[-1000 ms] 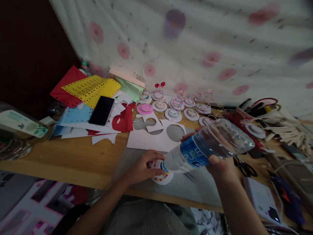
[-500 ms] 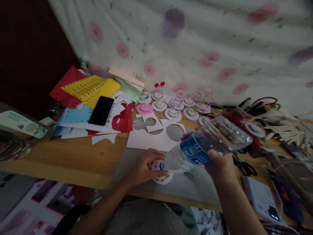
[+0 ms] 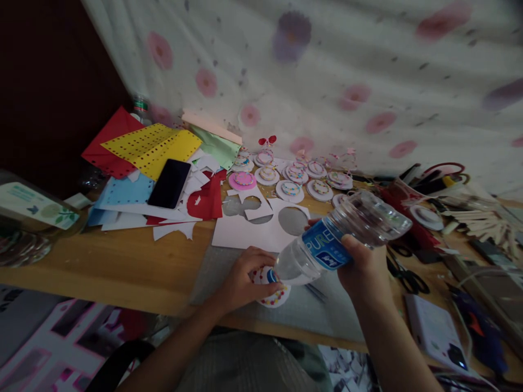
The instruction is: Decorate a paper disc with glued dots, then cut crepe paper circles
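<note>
The bottle (image 3: 327, 247) has swung a little since a second ago: its base has drawn left and up, its blue label shows more of its face, and the right hand (image 3: 363, 269) has shifted left with it. The left hand (image 3: 241, 277) is in nearly the same spot.

At the far left of the counter (image 3: 180, 256) lies a jug (image 3: 41, 204) with a pale label. Next comes a heap of paper: a red sheet (image 3: 110, 141), a dotted yellow sheet (image 3: 153, 144) partly over it, a blue sheet (image 3: 126, 190) lower down, and a dark phone (image 3: 169, 184) on top. A green sheet (image 3: 214, 147) and a red scrap (image 3: 213, 198) lie at the heap's right side.

The left hand is curled nearly closed, its thumb and fingers pinching the blue cap (image 3: 272, 276) at the bottle's neck; whether the cap sits fully on cannot be told. Under that hand, a white disc (image 3: 274, 301) with beads lies on the grey mat (image 3: 343, 310). Beyond is a white sheet (image 3: 241, 237) with round holes, then a cluster of beaded discs (image 3: 289, 197).

The bottle slants over the mat, neck low and left, base raised and right. The right hand is wrapped around its middle.

Further right are black scissors (image 3: 408, 275), a white box (image 3: 435, 329) with a lit display, and pale sticks (image 3: 486, 223).
</note>
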Available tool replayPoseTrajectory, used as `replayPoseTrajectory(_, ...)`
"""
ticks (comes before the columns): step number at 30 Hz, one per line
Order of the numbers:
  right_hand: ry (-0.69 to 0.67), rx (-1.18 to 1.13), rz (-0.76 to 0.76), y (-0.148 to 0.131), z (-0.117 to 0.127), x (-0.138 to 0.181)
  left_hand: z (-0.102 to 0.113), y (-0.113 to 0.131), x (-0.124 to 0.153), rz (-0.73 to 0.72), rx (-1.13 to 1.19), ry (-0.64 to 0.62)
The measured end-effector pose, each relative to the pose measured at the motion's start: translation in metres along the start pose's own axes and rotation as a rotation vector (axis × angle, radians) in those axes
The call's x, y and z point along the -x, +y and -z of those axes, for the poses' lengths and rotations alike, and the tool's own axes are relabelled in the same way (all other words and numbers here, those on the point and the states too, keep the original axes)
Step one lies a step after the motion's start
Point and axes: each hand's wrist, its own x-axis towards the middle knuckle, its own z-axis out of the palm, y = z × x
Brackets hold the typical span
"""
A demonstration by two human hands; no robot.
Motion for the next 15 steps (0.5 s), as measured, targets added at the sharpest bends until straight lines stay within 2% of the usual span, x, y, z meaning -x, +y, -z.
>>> replayPoseTrajectory(10, 0.047, 0.141, 0.054, 0.01, 0.009, 0.002, -0.004, 0.002, -0.002, -0.044, -0.029, 0.049)
replayPoseTrajectory(15, 0.044, 0.169, 0.068, 0.009, 0.009, 0.003, -0.004, 0.004, -0.005, -0.061, -0.057, 0.034)
